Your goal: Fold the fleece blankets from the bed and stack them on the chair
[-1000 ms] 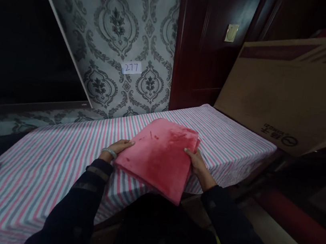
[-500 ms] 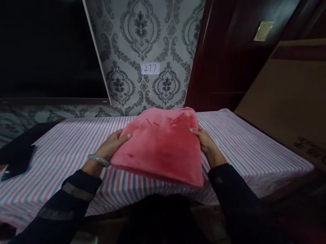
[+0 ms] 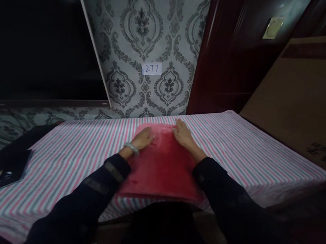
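A folded red plush cloth (image 3: 165, 170) lies flat on the striped tablecloth (image 3: 86, 147), close to the table's front edge. My left hand (image 3: 143, 138) rests on its upper left part, fingers stretched out, with a pale bangle at the wrist. Across from it, my right hand (image 3: 183, 133) lies flat over the cloth's upper right corner, fingers extended. Neither hand grips the plush. Motion blurs the cloth's sides a little.
A dark phone (image 3: 13, 171) lies at the left end of the table. A large dark screen (image 3: 41, 40) stands behind on the left, and a cardboard box (image 3: 315, 91) at the right. The patterned wall bears a paper label (image 3: 152, 68) reading 277.
The plush cloth has come down from between my hands onto the table, nearer to me. Both hands have let go of its sides and moved onto its top, towards the far edge.
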A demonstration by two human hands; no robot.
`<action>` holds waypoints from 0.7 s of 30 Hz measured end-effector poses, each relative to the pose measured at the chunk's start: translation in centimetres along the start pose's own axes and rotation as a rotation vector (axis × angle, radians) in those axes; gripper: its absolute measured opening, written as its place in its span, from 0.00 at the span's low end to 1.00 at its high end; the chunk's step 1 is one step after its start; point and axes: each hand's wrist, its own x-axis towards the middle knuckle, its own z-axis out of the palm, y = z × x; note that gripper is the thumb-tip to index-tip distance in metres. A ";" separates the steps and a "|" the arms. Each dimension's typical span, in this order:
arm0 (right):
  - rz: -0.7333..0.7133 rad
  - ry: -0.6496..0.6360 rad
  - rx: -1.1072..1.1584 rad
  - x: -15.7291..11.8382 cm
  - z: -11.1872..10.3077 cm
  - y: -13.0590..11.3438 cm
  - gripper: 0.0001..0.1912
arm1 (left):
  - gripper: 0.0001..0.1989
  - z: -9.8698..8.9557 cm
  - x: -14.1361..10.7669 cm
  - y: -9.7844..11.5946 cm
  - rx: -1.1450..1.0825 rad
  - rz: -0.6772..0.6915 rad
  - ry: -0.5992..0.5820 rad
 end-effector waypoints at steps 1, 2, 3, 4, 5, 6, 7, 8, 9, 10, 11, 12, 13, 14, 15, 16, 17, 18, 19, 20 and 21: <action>-0.014 -0.018 -0.073 -0.1 0.9 -0.7 0.30 | 0.28 1.3 1.1 0.8 0.024 0.001 -0.016; -0.015 -0.031 -0.112 -0.5 1.7 -1.0 0.29 | 0.28 2.7 1.9 1.3 0.043 -0.002 -0.024; -0.010 -0.044 -0.133 -1.1 2.6 -1.0 0.29 | 0.29 4.1 2.3 1.5 0.083 -0.003 -0.027; -0.008 -0.058 -0.155 -1.8 3.3 -0.7 0.29 | 0.30 5.4 2.5 1.5 0.143 0.000 -0.025; -0.010 -0.071 -0.192 -2.5 4.0 -0.2 0.29 | 0.31 6.5 2.4 1.2 0.225 0.013 -0.022; -0.014 -0.082 -0.236 -3.1 4.5 0.3 0.29 | 0.32 7.5 2.2 0.9 0.305 0.029 -0.020; -0.021 -0.087 -0.281 -3.5 4.9 0.9 0.29 | 0.32 8.1 2.0 0.6 0.377 0.046 -0.016; -0.028 -0.088 -0.323 -3.8 5.2 1.3 0.29 | 0.33 8.5 1.7 0.3 0.429 0.060 -0.015; -0.033 -0.086 -0.352 -3.9 5.4 1.7 0.29 | 0.33 8.7 1.6 0.1 0.453 0.066 -0.016; -0.036 -0.084 -0.364 -3.9 5.5 1.9 0.29 | 0.33 8.6 1.6 -0.1 0.462 0.067 -0.020; -0.039 -0.084 -0.366 -3.8 5.6 2.0 0.29 | 0.34 8.4 1.7 -0.2 0.464 0.059 -0.023; -0.041 -0.086 -0.362 -3.7 5.6 2.0 0.29 | 0.34 8.0 1.8 -0.3 0.464 0.039 -0.028; -0.041 -0.088 -0.357 -3.6 5.5 2.0 0.30 | 0.35 7.7 2.1 -0.5 0.461 0.008 -0.038; -0.041 -0.090 -0.354 -3.6 5.5 2.0 0.30 | 0.36 7.3 2.4 -0.7 0.458 -0.032 -0.052; -0.041 -0.090 -0.354 -3.5 5.5 1.9 0.30 | 0.36 6.9 2.8 -1.1 0.453 -0.077 -0.067; -0.041 -0.089 -0.360 -3.5 5.5 1.9 0.30 | 0.37 6.5 3.1 -1.6 0.447 -0.119 -0.086; -0.042 -0.087 -0.368 -3.5 5.4 1.9 0.30 | 0.37 6.1 3.3 -2.2 0.439 -0.155 -0.101; -0.043 -0.085 -0.377 -3.5 5.4 1.9 0.30 | 0.37 5.8 3.4 -2.9 0.428 -0.187 -0.115; -0.045 -0.082 -0.384 -3.6 5.4 1.9 0.30 | 0.37 5.4 3.4 -3.6 0.413 -0.213 -0.126; -0.046 -0.081 -0.385 -3.6 5.4 1.8 0.29 | 0.36 5.1 3.4 -4.3 0.395 -0.240 -0.132; -0.044 -0.081 -0.382 -3.7 5.4 1.8 0.29 | 0.36 4.7 3.2 -5.0 0.372 -0.270 -0.134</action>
